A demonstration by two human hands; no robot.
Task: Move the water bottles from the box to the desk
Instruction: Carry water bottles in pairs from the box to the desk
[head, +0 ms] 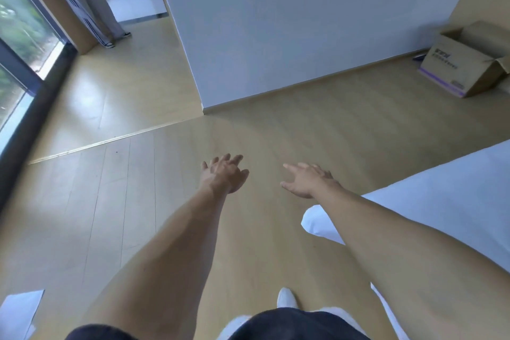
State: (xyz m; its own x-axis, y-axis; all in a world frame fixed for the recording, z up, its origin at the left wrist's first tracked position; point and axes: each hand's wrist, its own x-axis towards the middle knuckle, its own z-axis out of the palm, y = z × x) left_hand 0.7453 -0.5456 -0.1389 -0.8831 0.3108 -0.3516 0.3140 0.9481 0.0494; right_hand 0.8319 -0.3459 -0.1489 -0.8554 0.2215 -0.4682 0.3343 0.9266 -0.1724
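A brown cardboard box [466, 61] with open flaps stands on the wooden floor at the far right, against the wall. Its inside is hidden, and no water bottle shows. No desk is in view. My left hand [225, 174] and my right hand [307, 180] reach out in front of me over the floor, fingers spread and straight, holding nothing. Both are far from the box, well to its left and nearer to me.
A white bed [441, 196] fills the right side, its corner near my right forearm. A white wall corner [202, 110] juts out ahead. Another person's legs [91, 14] stand at the far left by a tall window [16, 36]. A sheet of paper [19, 312] lies on the floor.
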